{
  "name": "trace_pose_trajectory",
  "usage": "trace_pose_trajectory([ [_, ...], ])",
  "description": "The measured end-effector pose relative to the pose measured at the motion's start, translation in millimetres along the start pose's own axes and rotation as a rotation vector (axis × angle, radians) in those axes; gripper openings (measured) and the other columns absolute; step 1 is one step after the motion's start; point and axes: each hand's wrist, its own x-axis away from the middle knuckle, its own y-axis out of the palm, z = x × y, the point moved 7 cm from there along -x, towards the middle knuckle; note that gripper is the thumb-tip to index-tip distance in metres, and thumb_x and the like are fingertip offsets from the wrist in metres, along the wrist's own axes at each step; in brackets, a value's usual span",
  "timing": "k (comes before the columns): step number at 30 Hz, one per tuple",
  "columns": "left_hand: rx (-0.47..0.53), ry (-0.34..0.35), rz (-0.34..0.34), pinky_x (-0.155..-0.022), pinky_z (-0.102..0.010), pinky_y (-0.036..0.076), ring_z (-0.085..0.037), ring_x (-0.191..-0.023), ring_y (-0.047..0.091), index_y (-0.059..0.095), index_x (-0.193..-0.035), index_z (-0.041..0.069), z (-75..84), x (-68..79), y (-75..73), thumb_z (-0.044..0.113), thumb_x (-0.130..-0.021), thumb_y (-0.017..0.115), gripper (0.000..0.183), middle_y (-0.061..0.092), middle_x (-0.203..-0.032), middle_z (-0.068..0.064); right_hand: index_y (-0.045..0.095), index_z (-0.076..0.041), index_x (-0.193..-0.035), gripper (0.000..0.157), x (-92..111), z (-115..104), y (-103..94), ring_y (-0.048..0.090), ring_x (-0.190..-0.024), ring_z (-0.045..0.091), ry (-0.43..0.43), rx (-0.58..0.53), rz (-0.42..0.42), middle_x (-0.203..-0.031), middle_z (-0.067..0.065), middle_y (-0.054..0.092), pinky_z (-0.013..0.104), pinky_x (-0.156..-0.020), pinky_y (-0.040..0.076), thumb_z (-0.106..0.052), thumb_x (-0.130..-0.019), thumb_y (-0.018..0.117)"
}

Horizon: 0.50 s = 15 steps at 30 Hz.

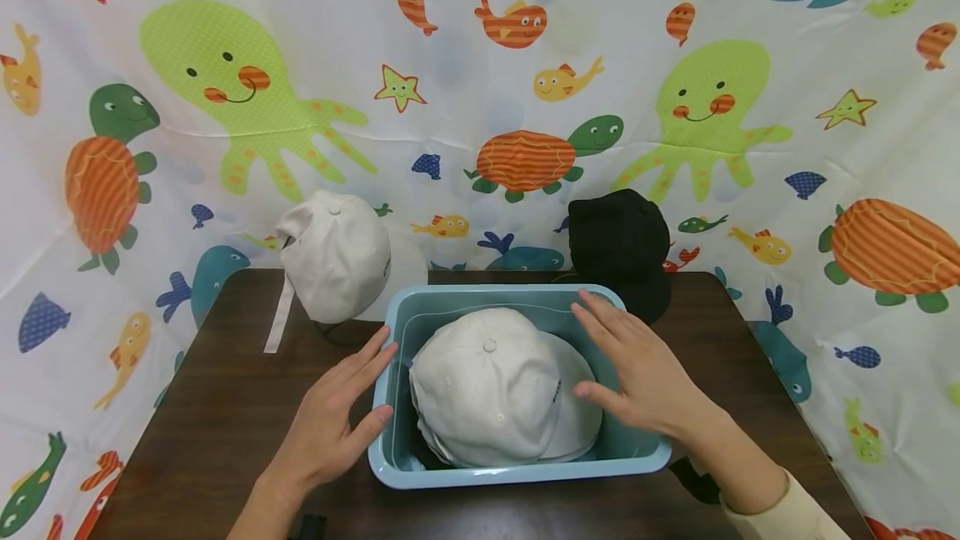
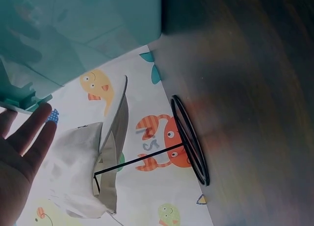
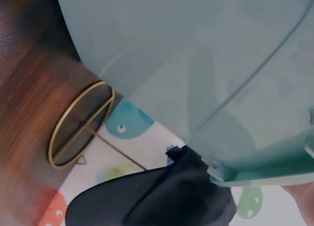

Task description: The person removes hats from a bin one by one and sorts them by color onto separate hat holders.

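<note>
A light blue plastic bin (image 1: pixel 517 477) stands on the dark table, holding a white cap (image 1: pixel 487 382) with its brim to the right. My left hand (image 1: pixel 326 415) is at the bin's left side, fingers extended, fingertips right at the rim. Over the right rim lies my right hand (image 1: pixel 637 365), its fingers straight and spread, the thumb reaching toward the cap's brim. From the left wrist, my fingers (image 2: pixel 34 133) show below the bin's rim (image 2: pixel 14 108). In the right wrist view the bin's outer wall (image 3: pixel 162 54) fills most of the picture.
Behind the bin at left, another white cap (image 1: pixel 337 257) sits on a black wire stand (image 2: pixel 189 142). A black cap (image 1: pixel 618 248) is at back right, on a gold-coloured wire stand (image 3: pixel 81 125). A curtain (image 1: pixel 457 40) printed with sea animals hangs behind the table (image 1: pixel 217 390).
</note>
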Motion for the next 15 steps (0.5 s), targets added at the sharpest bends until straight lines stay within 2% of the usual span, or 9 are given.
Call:
trace_pose_trajectory([
  [3,0.004,-0.016,-0.004,-0.116,-0.036,0.041,-0.023,-0.143,0.052,0.054,-0.154,0.012,0.0,-0.2,-0.6,0.020,-0.087,0.073,0.070,0.042,-0.165,-0.002,0.038,-0.011,-0.163,0.090,-4,-3,1.2,0.047,-0.145,0.036,-0.010,-0.010,-0.007,-0.165,0.016,0.040,0.064,-0.109,0.043,-0.076,-0.100,0.034],
  [5,0.010,-0.026,-0.005,-0.114,-0.037,0.043,-0.023,-0.143,0.052,0.054,-0.154,0.012,0.1,-0.3,-0.8,0.019,-0.087,0.073,0.070,0.042,-0.165,-0.002,0.037,-0.012,-0.164,0.089,-6,-4,2.4,0.050,-0.142,0.037,-0.016,-0.022,-0.018,-0.166,0.015,0.039,0.065,-0.107,0.044,-0.076,-0.100,0.034],
  [11,0.036,-0.048,-0.005,-0.115,-0.027,0.035,-0.022,-0.143,0.051,0.054,-0.154,0.013,-0.8,0.6,0.7,0.017,-0.087,0.073,0.070,0.042,-0.165,-0.003,0.041,-0.011,-0.161,0.093,-14,-10,5.1,0.057,-0.134,0.035,-0.031,-0.041,-0.060,-0.165,0.016,0.040,0.063,-0.104,0.049,-0.078,-0.097,0.040],
  [15,0.041,-0.055,0.009,-0.114,-0.025,0.034,-0.022,-0.143,0.052,0.055,-0.154,0.013,-1.8,2.0,1.8,0.015,-0.088,0.073,0.069,0.043,-0.164,-0.003,0.043,-0.010,-0.160,0.098,-19,-16,7.2,0.059,-0.133,0.033,-0.055,-0.040,-0.088,-0.164,0.016,0.041,0.060,-0.103,0.050,-0.080,-0.093,0.049],
])
